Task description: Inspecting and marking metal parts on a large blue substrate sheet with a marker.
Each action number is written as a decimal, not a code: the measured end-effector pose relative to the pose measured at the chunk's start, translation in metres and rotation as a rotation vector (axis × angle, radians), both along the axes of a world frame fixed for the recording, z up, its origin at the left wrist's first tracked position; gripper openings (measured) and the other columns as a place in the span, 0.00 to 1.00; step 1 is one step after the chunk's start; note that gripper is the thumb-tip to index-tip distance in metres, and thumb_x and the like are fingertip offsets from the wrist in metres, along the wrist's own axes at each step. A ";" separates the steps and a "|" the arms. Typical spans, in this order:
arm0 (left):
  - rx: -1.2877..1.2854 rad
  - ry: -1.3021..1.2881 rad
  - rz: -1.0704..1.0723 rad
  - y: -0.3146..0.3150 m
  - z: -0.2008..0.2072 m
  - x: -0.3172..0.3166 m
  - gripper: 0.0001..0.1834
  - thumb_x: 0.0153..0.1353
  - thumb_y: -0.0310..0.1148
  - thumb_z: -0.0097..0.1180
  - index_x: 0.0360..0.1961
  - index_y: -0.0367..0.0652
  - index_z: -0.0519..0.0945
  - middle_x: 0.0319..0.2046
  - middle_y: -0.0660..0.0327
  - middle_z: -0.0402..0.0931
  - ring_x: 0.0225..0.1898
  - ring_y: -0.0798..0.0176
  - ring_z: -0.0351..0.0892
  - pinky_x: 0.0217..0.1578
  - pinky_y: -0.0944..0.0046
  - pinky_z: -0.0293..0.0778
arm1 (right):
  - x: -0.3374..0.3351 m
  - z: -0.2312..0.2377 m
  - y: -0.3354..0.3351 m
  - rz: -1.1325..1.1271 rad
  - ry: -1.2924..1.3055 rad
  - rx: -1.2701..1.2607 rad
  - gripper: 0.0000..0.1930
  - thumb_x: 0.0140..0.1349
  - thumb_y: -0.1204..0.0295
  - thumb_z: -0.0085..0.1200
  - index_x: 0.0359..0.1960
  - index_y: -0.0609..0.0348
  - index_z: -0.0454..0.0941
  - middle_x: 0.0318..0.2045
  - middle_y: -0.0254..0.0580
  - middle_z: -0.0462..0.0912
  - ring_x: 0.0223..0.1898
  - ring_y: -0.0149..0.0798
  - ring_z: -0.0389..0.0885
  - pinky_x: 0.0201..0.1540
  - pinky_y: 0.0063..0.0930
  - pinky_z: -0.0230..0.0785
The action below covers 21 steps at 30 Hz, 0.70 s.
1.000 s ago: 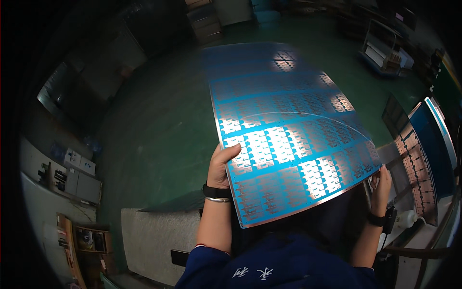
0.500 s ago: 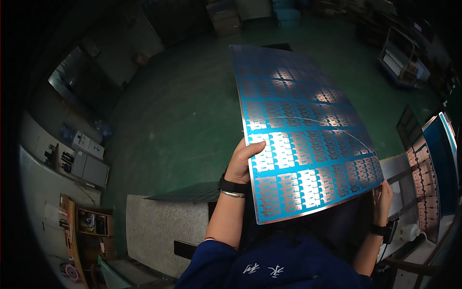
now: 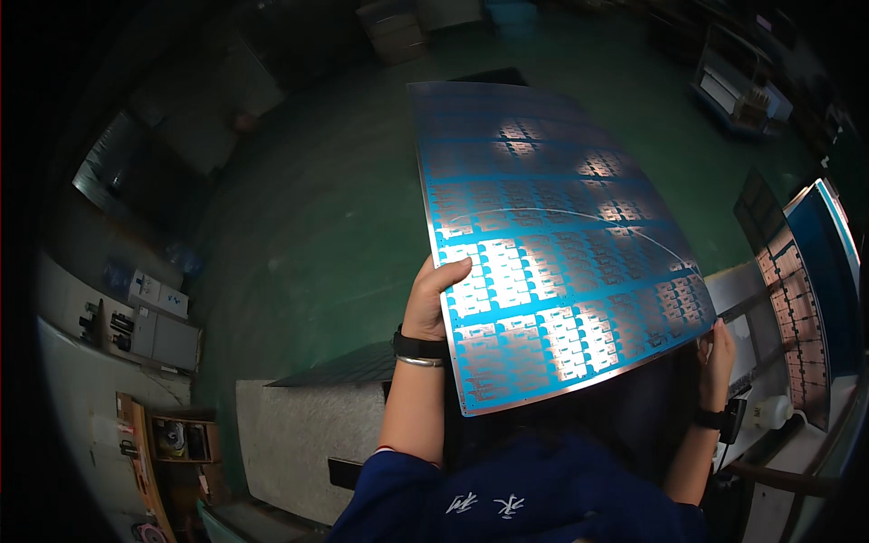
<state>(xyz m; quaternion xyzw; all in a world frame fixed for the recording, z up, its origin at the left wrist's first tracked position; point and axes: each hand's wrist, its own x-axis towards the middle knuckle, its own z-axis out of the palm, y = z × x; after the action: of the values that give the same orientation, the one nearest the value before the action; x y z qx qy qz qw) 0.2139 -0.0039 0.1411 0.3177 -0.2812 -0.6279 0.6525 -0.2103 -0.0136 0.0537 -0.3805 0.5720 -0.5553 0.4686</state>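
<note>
A large, thin circuit board panel [image 3: 579, 312], copper with blue repeating patterns, is held up tilted in front of me. My left hand [image 3: 429, 294] grips its left edge, thumb on the patterned face and fingers out of sight behind. At the near right corner my right hand [image 3: 718, 355] pinches the edge, its fingers partly hidden by the panel. Light glints brightly off the left and lower parts of the face, and a thin pale curved line crosses the middle.
More copper-patterned panels [image 3: 797, 312] stand upright at the right, beside a blue sheet [image 3: 826, 237]. A grey table [image 3: 312, 430] with a dark sheet at its far edge is at the left. A trolley [image 3: 738, 95] stands far right on the green floor. A wooden shelf [image 3: 186, 439] is lower left.
The panel and both hands have shifted slightly left in the picture. My grip on the panel looks the same, and the bright reflections have moved across its face.
</note>
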 end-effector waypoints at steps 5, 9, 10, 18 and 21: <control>0.021 0.070 0.012 0.000 0.006 -0.002 0.21 0.50 0.24 0.51 0.47 0.30 0.66 0.37 0.50 0.74 0.36 0.60 0.79 0.33 0.65 0.78 | 0.000 0.009 0.003 0.008 -0.048 -0.061 0.13 0.65 0.61 0.39 0.26 0.53 0.68 0.16 0.23 0.60 0.16 0.17 0.56 0.15 0.10 0.45; 0.030 0.061 0.029 -0.003 -0.001 0.001 0.18 0.50 0.26 0.50 0.45 0.32 0.69 0.36 0.50 0.76 0.32 0.59 0.79 0.30 0.64 0.78 | 0.004 0.015 0.002 0.023 -0.082 -0.103 0.13 0.65 0.61 0.39 0.28 0.56 0.69 0.18 0.24 0.62 0.17 0.17 0.57 0.16 0.10 0.46; 0.042 0.044 0.056 -0.003 -0.003 0.004 0.18 0.50 0.26 0.50 0.44 0.32 0.69 0.35 0.50 0.76 0.32 0.59 0.79 0.30 0.63 0.78 | 0.005 0.017 0.003 0.016 -0.078 -0.102 0.13 0.65 0.61 0.39 0.28 0.56 0.69 0.18 0.24 0.62 0.17 0.17 0.57 0.16 0.10 0.46; 0.027 0.037 0.056 0.002 -0.013 0.021 0.21 0.50 0.25 0.50 0.47 0.33 0.67 0.37 0.50 0.75 0.35 0.58 0.78 0.32 0.63 0.78 | 0.016 0.031 0.006 0.023 -0.126 -0.178 0.14 0.66 0.63 0.38 0.30 0.59 0.70 0.17 0.26 0.64 0.16 0.17 0.56 0.16 0.10 0.46; 0.048 0.047 0.053 0.005 -0.015 0.025 0.20 0.50 0.25 0.50 0.47 0.33 0.67 0.37 0.50 0.75 0.35 0.58 0.78 0.33 0.62 0.77 | 0.018 0.035 0.008 0.063 -0.169 -0.215 0.14 0.66 0.64 0.38 0.31 0.60 0.71 0.17 0.26 0.64 0.16 0.17 0.56 0.16 0.11 0.45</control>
<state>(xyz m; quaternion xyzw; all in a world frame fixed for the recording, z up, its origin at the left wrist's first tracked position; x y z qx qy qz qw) 0.2387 0.0006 0.1257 0.3257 -0.2419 -0.6241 0.6678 -0.1919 -0.0059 0.0884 -0.3979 0.4556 -0.6286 0.4889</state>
